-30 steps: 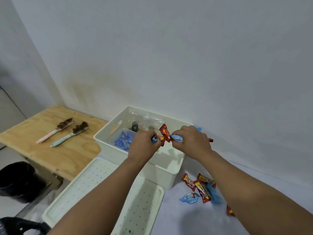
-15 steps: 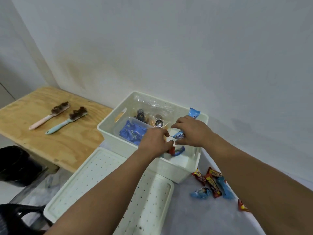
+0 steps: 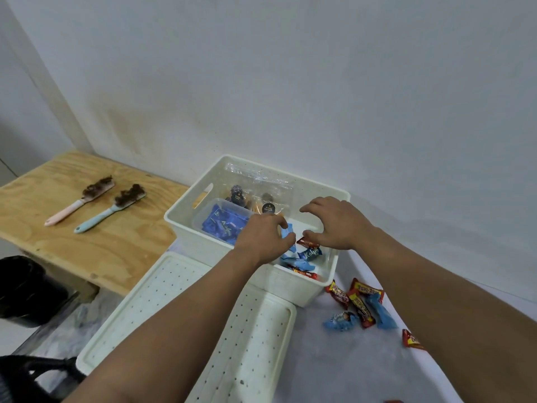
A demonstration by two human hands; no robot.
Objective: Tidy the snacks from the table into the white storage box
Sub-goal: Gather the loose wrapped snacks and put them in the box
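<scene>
both hands hover over the white perforated plastic storage box (image 3: 302,289): right hand (image 3: 337,221) fingers spread, left hand (image 3: 263,238) loosely curled, empty as far as shows. crinkly red and blue snack packets (image 3: 359,308) lie beside it, probably light and slippery; pinch mid-wrapper.

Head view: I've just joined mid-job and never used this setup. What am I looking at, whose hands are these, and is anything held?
One camera, worn on a person's head, looks down at their own bare hands; there is no robot. Both hands hover over the white plastic storage box, which already contains wrapped snacks. The left hand touches a blue wrapper; whether it grips it is unclear. The right hand is open, holding nothing. Red and blue wrapped snacks remain on the white table. The perforated white lid lies beside the box.
</scene>
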